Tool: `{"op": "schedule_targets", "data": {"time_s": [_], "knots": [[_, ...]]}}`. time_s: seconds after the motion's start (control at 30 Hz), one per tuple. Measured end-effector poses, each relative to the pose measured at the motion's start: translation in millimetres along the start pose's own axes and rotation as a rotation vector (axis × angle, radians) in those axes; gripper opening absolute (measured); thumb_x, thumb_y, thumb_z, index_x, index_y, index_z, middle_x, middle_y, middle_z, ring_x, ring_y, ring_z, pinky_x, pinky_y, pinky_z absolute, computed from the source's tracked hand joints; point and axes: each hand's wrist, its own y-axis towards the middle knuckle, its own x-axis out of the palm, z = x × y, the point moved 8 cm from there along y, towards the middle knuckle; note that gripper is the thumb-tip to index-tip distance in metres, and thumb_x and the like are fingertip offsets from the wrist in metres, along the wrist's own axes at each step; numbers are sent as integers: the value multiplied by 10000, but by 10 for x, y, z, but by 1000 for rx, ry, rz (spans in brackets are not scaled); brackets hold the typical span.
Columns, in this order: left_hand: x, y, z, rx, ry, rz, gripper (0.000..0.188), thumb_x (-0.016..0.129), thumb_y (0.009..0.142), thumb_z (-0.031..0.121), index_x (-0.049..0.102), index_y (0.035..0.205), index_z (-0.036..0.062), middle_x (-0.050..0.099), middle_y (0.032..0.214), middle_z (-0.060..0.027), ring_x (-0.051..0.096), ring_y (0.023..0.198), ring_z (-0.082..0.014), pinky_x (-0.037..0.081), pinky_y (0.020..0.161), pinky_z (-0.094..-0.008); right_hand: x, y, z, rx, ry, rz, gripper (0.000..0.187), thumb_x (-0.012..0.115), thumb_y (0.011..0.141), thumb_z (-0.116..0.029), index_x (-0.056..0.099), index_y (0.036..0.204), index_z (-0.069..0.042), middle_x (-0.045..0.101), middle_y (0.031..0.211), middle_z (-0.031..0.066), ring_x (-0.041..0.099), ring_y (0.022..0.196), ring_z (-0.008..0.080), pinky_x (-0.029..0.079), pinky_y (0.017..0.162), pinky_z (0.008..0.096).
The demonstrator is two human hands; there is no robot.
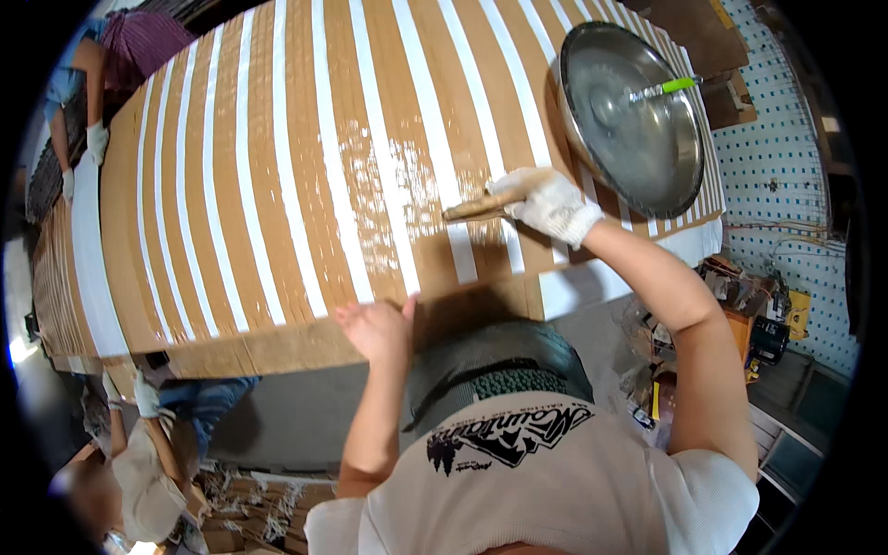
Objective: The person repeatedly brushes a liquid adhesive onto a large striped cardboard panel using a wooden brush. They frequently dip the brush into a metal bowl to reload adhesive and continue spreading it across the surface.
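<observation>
A large sheet of brown cardboard striped with white strips [259, 176] spreads in front of me, glossy and wet in its middle. My right hand [555, 205], in a white glove with brownish stained fingers, is closed low over the wet part. A narrow tan piece [476, 208] juts leftward from its fingers; whether it is a tool or stained glove cannot be made out. My bare left hand [377, 328] rests at the sheet's near edge, fingers stretched out. Right of my gloved hand, a metal bowl [638, 139] of cloudy liquid stands on the sheet, a green-handled brush [668, 89] leaning inside.
At the far left, a person's gloved hands [96, 143] are by the sheet's end. Another person with white gloves [145, 396] is at the near left corner. A dotted pale panel [777, 139] stands on the right, with cluttered items [768, 324] below it.
</observation>
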Motion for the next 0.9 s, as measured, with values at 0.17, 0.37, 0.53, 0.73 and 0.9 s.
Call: {"op": "schedule_targets", "data": {"time_s": [0.17, 0.37, 0.53, 0.73, 0.9], "knots": [[87, -36, -67, -117, -95, 158, 1077, 529, 809, 762, 520, 1178, -250, 480, 1280, -445, 479, 1253, -520, 388, 1079, -499, -623, 1510, 531, 317, -17, 18, 378, 744, 759, -264, 632, 1032, -29, 660, 1019, 221, 625, 995, 401, 497, 872, 452], [239, -131, -61, -127, -8, 219, 1174, 592, 751, 774, 395, 1294, -248, 443, 1326, -440, 470, 1275, -497, 436, 1008, -488, -1165, 3159, 1349, 335, 22, 189, 350, 730, 786, -159, 643, 1118, -93, 689, 1027, 171, 644, 990, 350, 501, 870, 421], [324, -27, -77, -186, -65, 57, 1204, 631, 718, 768, 364, 1316, -242, 423, 1350, -431, 428, 1302, -498, 404, 1010, -502, -1574, 4103, 1958, 308, -140, 403, 332, 742, 787, -216, 650, 1077, -85, 690, 1037, 170, 644, 1023, 362, 512, 880, 443], [475, -195, -103, -262, -102, 15, 1255, 639, 699, 782, 321, 1342, -248, 393, 1368, -438, 382, 1324, -517, 362, 1057, -505, -1629, 4486, 1786, 303, -368, 525, 290, 677, 847, -230, 647, 1108, -106, 689, 1064, 166, 665, 989, 352, 532, 849, 461], [175, -68, -85, -160, -137, 202, 1196, 672, 705, 747, 361, 1295, -245, 489, 1274, -418, 502, 1208, -519, 457, 959, -508, -1273, 4149, 1927, 395, -344, 627, 258, 597, 858, -184, 656, 1109, -173, 695, 1056, 82, 650, 1031, 295, 536, 838, 395]]}}
